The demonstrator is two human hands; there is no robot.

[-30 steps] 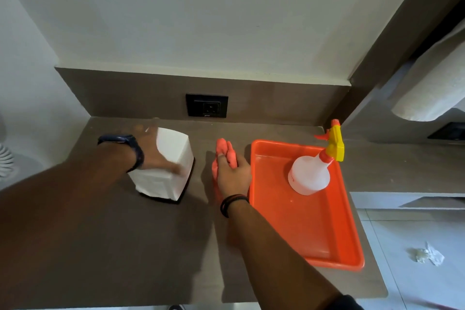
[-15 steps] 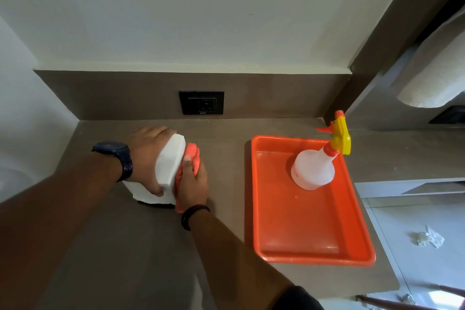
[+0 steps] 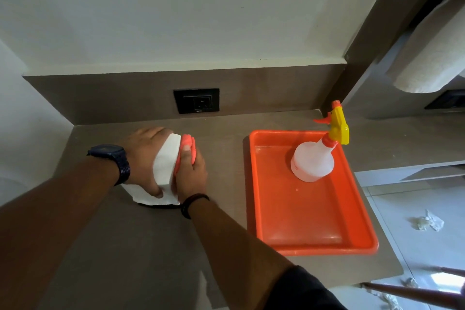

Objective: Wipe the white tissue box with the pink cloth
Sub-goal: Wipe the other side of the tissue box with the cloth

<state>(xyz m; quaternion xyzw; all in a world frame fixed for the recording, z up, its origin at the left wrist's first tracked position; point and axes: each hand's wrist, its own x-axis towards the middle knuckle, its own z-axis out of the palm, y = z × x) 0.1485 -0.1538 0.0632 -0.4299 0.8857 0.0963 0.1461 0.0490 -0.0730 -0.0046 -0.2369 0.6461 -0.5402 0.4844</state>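
Observation:
The white tissue box [image 3: 166,163] stands on the grey-brown counter [image 3: 125,246], left of centre. My left hand [image 3: 142,156] grips it from the left and over the top, with a dark watch on that wrist. My right hand [image 3: 191,173] presses the folded pink cloth [image 3: 187,145] flat against the box's right side. Most of the cloth is hidden under my palm; only its far end shows. The box's left face is hidden behind my left hand.
An orange tray [image 3: 302,239] lies on the counter to the right, holding a white spray bottle [image 3: 313,161] with a yellow trigger. A black wall socket [image 3: 196,100] sits behind. A rolled towel [image 3: 432,58] hangs upper right. Crumpled paper [image 3: 427,220] lies on the floor.
My right hand carried the pink cloth from the counter beside the tray leftward onto the box's right side. My left hand stayed on the box, turning it a little.

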